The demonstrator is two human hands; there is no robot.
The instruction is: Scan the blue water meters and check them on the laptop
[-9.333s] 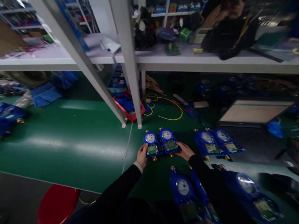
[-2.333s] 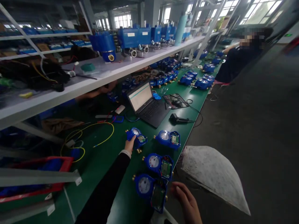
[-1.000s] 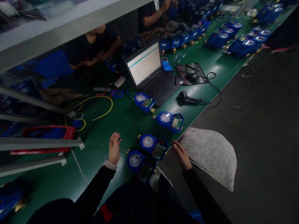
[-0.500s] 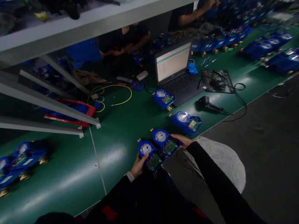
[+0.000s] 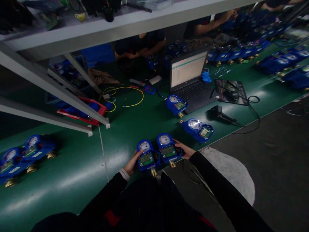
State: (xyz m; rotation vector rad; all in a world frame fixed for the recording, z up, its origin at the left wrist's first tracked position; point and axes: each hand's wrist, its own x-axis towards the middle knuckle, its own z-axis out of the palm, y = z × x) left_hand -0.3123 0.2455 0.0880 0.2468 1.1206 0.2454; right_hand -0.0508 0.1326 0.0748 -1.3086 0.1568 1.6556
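Note:
Two blue water meters are side by side at the near edge of the green bench, each with a round white dial and an exposed green circuit board. My left hand [image 5: 132,163] grips the left water meter [image 5: 146,158] by its left side, thumb on top near the dial. On the outer side of the right water meter [image 5: 167,150], my right hand [image 5: 185,150] is closed around the housing. Brass fittings stick out from both toward me. A third water meter [image 5: 198,129] lies just right of them, and a fourth [image 5: 176,104] sits by the laptop.
Behind the meters stands an open laptop [image 5: 189,75]. A barcode scanner [image 5: 220,113] and a mouse on a mouse pad [image 5: 231,91] lie to the right. A yellow cable [image 5: 135,104], a red tray [image 5: 96,120] and shelf legs [image 5: 60,93] are left. Co-workers' arms show beyond.
Both held meters have shifted left along the bench edge and turned, so their brass fittings now point toward me. My hands have moved with them. The camera view has shifted slightly.

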